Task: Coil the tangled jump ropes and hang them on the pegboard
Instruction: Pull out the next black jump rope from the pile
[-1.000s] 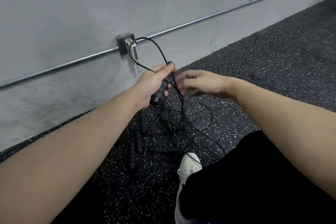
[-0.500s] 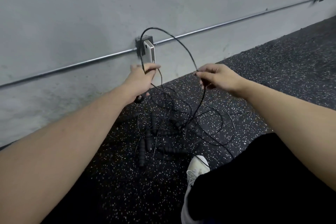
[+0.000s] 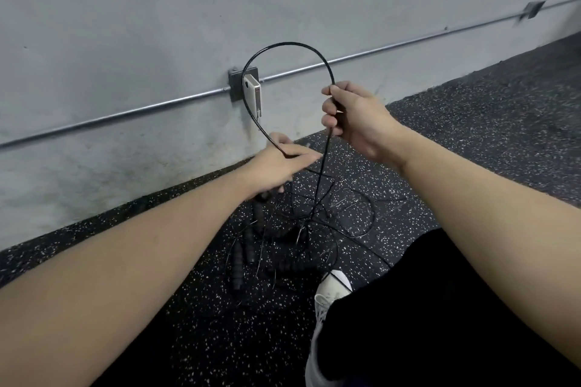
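At the bottom of the frame, right of centre, a black trouser leg (image 3: 424, 324) fills the corner, with a white sneaker (image 3: 327, 302) poking out at its left edge on the black speckled rubber floor (image 3: 471, 141). Both bare forearms reach in from the lower corners toward the middle.

Just beyond the sneaker, in the lower centre, lies the tangled pile of jump ropes (image 3: 283, 242): several ribbed black handles side by side and thin black cords looping over one another, one loop spreading out to the right of the pile. Bare floor runs on to the right and toward the upper right of the frame; to the left the floor soon meets the wall's base.

Above the pile, the left hand (image 3: 283, 163) is closed round a black handle whose lower end sticks out beneath the palm. From its thumb side a black rope (image 3: 283, 44) arcs up and over to the right hand (image 3: 355, 116), whose curled fingers pinch the cord; below this hand the cord drops straight into the tangle.

Farthest off, the grey concrete wall (image 3: 157, 9) crosses the upper frame. A metal conduit pipe (image 3: 125, 111) runs along it, rising to the right, through a dark junction box (image 3: 235, 85) with a small white device (image 3: 253, 93) plugged in. No readable writing shows anywhere.
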`<state>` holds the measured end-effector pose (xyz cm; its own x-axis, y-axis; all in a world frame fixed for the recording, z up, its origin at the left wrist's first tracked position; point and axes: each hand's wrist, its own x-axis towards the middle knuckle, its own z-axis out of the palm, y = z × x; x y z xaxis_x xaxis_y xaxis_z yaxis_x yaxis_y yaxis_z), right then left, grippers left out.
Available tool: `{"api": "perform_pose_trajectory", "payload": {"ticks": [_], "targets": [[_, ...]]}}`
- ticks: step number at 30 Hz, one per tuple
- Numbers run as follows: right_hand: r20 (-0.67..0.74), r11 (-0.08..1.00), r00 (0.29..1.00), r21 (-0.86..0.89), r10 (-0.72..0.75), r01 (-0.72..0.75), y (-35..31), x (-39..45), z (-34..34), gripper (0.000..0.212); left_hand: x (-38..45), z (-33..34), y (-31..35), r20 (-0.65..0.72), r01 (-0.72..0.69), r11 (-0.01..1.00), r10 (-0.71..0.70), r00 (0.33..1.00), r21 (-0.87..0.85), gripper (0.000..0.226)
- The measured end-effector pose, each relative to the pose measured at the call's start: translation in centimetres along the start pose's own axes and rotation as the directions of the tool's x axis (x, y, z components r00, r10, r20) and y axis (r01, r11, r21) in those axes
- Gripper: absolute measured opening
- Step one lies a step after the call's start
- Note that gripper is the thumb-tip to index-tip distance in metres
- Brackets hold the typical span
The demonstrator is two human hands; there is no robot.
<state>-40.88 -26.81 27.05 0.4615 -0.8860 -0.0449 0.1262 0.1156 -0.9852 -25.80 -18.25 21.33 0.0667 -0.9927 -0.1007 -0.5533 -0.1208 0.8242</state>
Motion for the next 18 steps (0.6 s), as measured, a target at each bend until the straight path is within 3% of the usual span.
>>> {"api": "perform_pose_trajectory", "payload": {"ticks": [4, 8, 10, 13, 15, 18], "targets": [[-0.031, 0.985, 1.000, 0.171, 0.006, -0.001, -0.4, 0.0, -0.2, 0.016, -0.1, 1.9, 0.6, 0.112, -0.076, 0.997, 0.076, 0.991, -0.003, 0.011], [-0.122, 0.956, 0.991, 0.294, 0.049, -0.011, -1.1, 0.3, -1.0, 0.014, 0.4, 2.0, 0.5, 0.032, -0.041, 0.994, 0.044, 0.999, -0.102, 0.016], [-0.169, 0.968, 0.982, 0.246, 0.090, -0.047, -1.3, 0.1, -1.5, 0.020, 0.6, 1.3, 0.6, 0.013, -0.023, 0.986, 0.026, 1.000, -0.165, 0.019], [-0.217, 0.967, 0.970, -0.203, 0.108, -0.153, -0.4, -0.4, -3.1, 0.019, 0.7, 0.3, 1.4, -0.024, -0.006, 0.960, -0.001, 1.000, -0.279, 0.021], [-0.043, 0.831, 0.982, -0.526, 0.186, -0.180, 0.4, -0.9, -4.0, 0.019, 0.8, -0.3, 1.9, -0.055, 0.006, 0.921, -0.029, 0.998, -0.389, 0.019], [0.172, 0.554, 0.882, -0.825, 0.439, -0.115, 1.3, -1.6, -3.9, 0.023, 0.8, -0.9, 2.4, -0.079, 0.012, 0.877, -0.057, 0.995, -0.481, 0.017]]}}
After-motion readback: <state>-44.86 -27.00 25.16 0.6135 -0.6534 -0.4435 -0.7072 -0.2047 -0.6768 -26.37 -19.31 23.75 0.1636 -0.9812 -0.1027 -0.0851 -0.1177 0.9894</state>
